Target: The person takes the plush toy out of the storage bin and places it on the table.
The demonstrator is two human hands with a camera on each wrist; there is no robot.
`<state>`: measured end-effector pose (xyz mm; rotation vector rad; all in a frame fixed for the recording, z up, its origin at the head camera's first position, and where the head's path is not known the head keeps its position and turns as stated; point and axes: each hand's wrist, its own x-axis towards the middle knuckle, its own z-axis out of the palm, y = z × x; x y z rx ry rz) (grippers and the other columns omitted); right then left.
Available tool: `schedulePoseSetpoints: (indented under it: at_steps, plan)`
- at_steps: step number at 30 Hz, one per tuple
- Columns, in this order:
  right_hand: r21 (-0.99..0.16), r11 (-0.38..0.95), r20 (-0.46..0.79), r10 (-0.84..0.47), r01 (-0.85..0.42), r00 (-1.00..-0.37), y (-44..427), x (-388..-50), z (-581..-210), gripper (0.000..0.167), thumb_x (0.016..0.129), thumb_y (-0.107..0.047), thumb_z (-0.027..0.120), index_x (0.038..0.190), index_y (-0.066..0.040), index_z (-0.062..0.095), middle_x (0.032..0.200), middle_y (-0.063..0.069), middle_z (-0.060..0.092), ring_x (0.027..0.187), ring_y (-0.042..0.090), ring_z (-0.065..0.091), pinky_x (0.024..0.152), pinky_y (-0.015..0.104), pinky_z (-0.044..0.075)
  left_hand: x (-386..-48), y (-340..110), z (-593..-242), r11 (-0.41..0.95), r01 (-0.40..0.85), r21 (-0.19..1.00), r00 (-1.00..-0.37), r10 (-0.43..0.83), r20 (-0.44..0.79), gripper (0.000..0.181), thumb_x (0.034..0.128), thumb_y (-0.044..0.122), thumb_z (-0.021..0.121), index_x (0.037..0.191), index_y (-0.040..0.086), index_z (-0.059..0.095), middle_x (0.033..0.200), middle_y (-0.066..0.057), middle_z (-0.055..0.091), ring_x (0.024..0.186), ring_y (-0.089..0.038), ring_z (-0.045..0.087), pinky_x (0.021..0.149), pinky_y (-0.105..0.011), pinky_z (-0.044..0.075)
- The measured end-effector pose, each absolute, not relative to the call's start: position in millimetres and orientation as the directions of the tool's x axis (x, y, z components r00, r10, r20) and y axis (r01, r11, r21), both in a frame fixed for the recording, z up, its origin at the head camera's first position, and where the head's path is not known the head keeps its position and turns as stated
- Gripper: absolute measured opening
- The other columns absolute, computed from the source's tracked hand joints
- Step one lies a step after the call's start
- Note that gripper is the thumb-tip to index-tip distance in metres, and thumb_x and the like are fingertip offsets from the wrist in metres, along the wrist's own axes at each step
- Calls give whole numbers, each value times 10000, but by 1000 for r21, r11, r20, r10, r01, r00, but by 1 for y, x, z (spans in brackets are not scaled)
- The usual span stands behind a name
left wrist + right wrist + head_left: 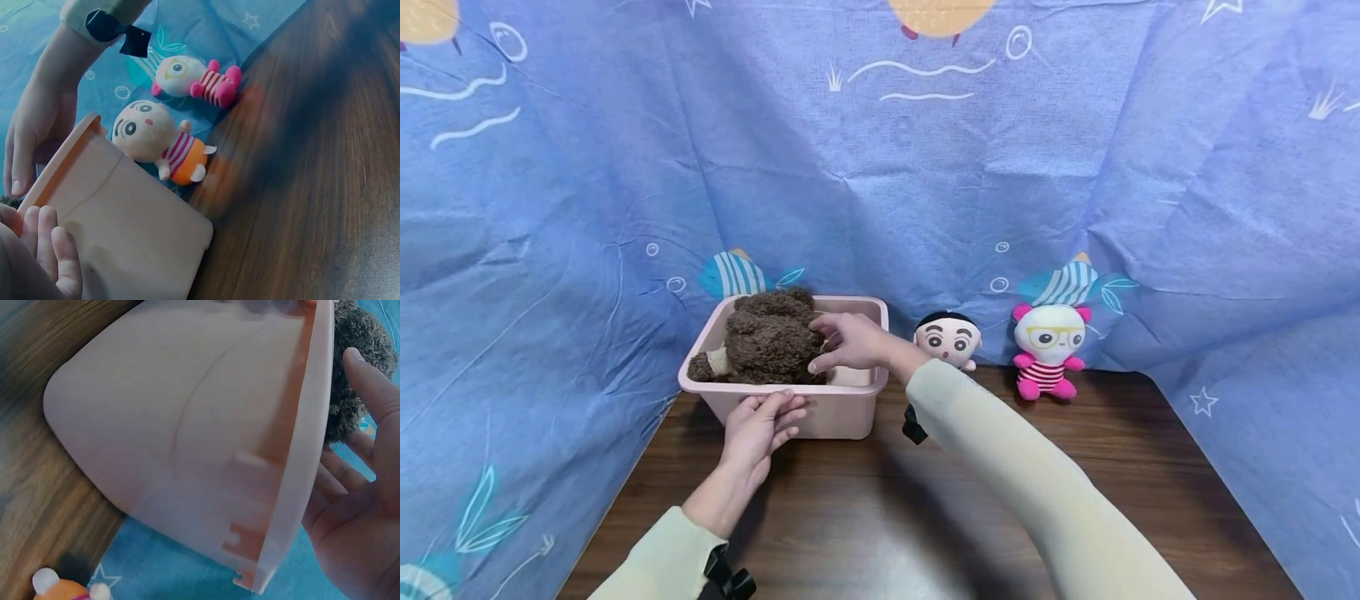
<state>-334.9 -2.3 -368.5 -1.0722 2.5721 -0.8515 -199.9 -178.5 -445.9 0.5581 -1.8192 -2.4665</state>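
Note:
A brown curly plush toy (771, 346) lies in the pink bin (838, 417), its top above the rim. My right hand (852, 340) is at the plush's right side, fingers spread and bent; in the right wrist view, the thumb of that hand (362, 506) touches or nearly touches the brown fur (359, 362). My left hand (758, 429) holds the bin's front rim, thumb on top and fingers beneath. The left wrist view shows this hand (47, 256) against the bin wall (131, 231).
Right of the bin, a black-haired doll (947, 340) sits partly behind my right forearm. Farther right is a pink and white panda plush (1048, 350) with yellow glasses. A blue patterned cloth (925, 208) hangs behind the brown wooden table (850, 517).

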Motion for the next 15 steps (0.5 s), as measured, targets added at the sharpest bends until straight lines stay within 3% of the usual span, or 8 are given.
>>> schedulePoseSetpoints:
  at_steps: [8,15]
  plan:
    - [-486,666,-56,-671,-567,-740,-25,-337,-367,917,834,-591,788,1564,-181,412,1527,53,538,1366,231,547,1113,385,475,-200,-180,-448,-317,-185,930,-937,-229,-264,233,996,176,636,1163,72,510,845,89,789,768,-52,749,626,-198,581]
    - [-459,687,-75,-662,-563,-746,-36,-337,-362,932,842,-558,795,1560,-112,402,1543,79,517,1401,242,513,1140,378,456,-201,-179,-449,-320,-181,930,-937,-230,-262,247,991,179,649,1165,70,512,851,79,790,769,-61,750,625,-205,582]
